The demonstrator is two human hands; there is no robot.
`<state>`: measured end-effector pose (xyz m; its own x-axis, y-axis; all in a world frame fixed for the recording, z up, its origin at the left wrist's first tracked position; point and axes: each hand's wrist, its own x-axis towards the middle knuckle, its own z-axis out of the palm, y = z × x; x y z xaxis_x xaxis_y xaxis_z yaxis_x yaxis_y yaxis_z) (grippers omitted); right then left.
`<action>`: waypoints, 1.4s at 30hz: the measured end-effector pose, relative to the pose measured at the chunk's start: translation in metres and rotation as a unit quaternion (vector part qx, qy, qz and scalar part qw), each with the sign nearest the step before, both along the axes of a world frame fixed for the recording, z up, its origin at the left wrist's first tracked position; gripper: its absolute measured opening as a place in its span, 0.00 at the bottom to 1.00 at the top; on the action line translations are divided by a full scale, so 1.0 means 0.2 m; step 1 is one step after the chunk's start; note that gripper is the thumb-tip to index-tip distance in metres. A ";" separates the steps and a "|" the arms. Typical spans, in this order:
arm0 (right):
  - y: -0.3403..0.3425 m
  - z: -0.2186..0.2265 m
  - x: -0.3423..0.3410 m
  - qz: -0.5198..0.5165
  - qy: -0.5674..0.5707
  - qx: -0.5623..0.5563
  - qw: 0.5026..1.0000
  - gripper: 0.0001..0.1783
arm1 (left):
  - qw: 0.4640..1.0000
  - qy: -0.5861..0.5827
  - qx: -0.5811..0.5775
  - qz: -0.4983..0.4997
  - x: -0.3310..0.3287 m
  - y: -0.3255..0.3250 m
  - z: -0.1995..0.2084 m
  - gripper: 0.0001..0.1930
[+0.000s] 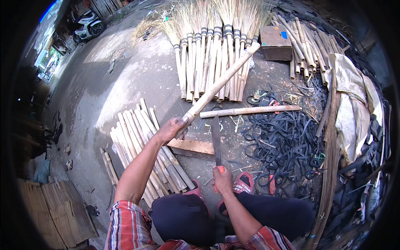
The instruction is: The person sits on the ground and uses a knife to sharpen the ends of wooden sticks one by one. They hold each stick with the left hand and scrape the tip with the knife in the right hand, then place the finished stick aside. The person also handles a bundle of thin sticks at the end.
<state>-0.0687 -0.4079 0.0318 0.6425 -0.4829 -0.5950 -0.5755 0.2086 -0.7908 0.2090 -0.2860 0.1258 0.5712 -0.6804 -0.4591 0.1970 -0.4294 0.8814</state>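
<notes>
I see left hand (170, 130) clenched round bamboo pole (221, 86), slanting up toward brooms (217, 33); right hand (222, 180) grasps knife (216, 139). I judge: brooms look finished; held pole and loose poles (139, 141) at left are bare, seem unfinished.

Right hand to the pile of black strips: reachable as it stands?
Probably within reach, but not free to grasp: the right hand is wrapped around the knife handle. The pile of black strips lies to its right, with nothing evident blocking the way.
</notes>
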 end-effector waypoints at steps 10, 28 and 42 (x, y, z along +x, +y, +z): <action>-0.19 0.42 -0.05 -0.204 -0.196 0.048 0.958 0.12 | 0.995 -0.088 -0.025 0.041 -0.35 -0.43 0.42 0.29; 0.00 0.39 -0.05 -0.116 -0.099 -0.039 0.987 0.20 | 0.821 -0.278 -0.324 0.378 -0.47 -0.09 0.91 0.20; 0.26 0.44 0.02 0.123 -0.156 -0.281 0.939 0.18 | 0.654 -0.386 -0.411 0.504 -0.48 0.44 1.34 0.31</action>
